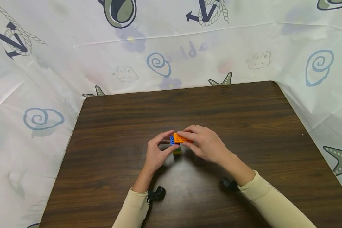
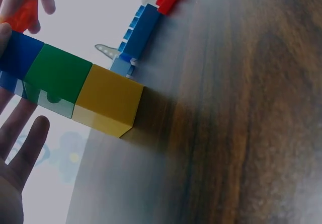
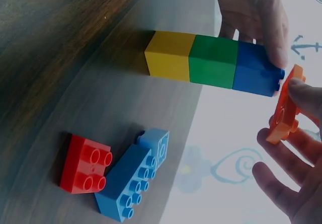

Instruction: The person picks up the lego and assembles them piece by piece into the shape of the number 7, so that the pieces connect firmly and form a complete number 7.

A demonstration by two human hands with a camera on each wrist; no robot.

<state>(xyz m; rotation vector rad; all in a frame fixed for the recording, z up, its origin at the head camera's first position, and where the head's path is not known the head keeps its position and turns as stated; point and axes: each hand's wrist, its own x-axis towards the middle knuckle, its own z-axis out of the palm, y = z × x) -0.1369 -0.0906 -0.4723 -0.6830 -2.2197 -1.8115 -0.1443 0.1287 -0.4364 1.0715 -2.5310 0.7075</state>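
A stack of toy building bricks stands upright on the table, with a yellow brick at the bottom, a green brick in the middle and a blue brick on top. My left hand holds the blue brick between thumb and fingers. Pinched in my right hand is a thin orange brick, studs facing up. It hangs tilted just over the blue brick's studs; in the right wrist view a narrow gap shows between them at one end. Whether they touch elsewhere I cannot tell.
Beyond the stack a red brick, a long blue brick and a small light-blue brick lie close together on the dark wooden table. My right hand hides them in the head view. A patterned white cloth hangs behind the table.
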